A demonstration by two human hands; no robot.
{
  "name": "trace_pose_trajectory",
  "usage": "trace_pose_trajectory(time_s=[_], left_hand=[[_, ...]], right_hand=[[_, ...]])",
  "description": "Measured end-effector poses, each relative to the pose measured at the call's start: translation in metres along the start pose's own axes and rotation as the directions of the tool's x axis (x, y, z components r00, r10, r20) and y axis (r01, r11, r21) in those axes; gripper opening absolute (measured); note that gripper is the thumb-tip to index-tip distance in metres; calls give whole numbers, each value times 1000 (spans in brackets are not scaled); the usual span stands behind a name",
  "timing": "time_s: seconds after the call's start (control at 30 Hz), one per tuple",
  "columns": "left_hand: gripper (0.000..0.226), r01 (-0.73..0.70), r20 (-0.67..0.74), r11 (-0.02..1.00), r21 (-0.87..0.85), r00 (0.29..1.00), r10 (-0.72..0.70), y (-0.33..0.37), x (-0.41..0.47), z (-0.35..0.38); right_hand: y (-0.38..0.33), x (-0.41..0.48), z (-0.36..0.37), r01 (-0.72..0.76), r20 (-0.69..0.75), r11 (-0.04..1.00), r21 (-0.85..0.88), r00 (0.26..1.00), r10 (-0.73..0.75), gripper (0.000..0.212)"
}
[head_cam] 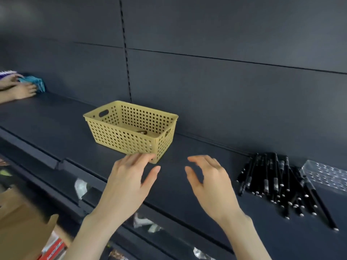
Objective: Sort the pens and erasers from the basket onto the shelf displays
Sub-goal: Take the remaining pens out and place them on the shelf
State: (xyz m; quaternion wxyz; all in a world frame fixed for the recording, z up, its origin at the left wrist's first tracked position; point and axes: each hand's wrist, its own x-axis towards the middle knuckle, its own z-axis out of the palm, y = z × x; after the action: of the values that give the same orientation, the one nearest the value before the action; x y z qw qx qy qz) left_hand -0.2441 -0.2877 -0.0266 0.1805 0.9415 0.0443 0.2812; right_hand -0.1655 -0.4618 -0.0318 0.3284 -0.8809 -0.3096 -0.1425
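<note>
One yellow basket (pixel 120 136) sits on the dark shelf (pixel 56 124), long axis running along the shelf, its right end swung a little towards us, with a handle slot in each short end. Something small and round (pixel 141 132) lies inside; I can't make out what. Left hand (pixel 129 181) is spread wide and holds nothing, fingertips right at the basket's near corner, though I can't tell if they touch. Right hand (pixel 210 186) hovers just beside it, fingers loosely apart, also holding nothing. Well to the right lies one heap of black pens (pixel 272 182), fanned, mostly pointing front to back. They overlap too much to count. Behind them a clear tray (pixel 324 175) is cut off by the edge. Far left, another person's two hands (pixel 22 91) rest on teal packs (pixel 35 83).
</note>
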Motion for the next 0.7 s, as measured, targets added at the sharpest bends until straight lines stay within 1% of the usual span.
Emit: trace_pose_trajectory(time_s=[0.2, 0.3, 0.4, 0.5, 0.53, 0.6, 0.7], left_hand=[[32, 26, -11, 999, -33, 1000, -27, -71, 72, -10], [37, 27, 24, 997, -69, 999, -26, -104, 106, -15], [35, 33, 99, 993, -109, 995, -22, -135, 138, -15], [35, 27, 243, 991, -128, 970, 5, -165, 173, -11], [37, 16, 308, 992, -125, 951, 24, -175, 184, -8], [40, -14, 455, 994, -108, 889, 62, -194, 208, -2], [44, -121, 655, 991, -60, 745, 130, -215, 237, 13]], right_hand=[[-19, 90, 46, 9, -30, 999, 39, 1000, -8, 26], [-29, 129, 66, 26, -30, 1000, 15, 999, -25, 24], [-37, 162, 83, 14, -12, 1000, 6, 1000, -14, 25], [-43, 189, 98, -10, 26, 999, -45, 1000, 11, 27], [-44, 196, 104, -29, 54, 997, -77, 998, 33, 28], [-46, 210, 115, -71, 131, 987, -143, 987, 90, 29], [-49, 226, 128, -145, 248, 966, -214, 948, 197, 28]])
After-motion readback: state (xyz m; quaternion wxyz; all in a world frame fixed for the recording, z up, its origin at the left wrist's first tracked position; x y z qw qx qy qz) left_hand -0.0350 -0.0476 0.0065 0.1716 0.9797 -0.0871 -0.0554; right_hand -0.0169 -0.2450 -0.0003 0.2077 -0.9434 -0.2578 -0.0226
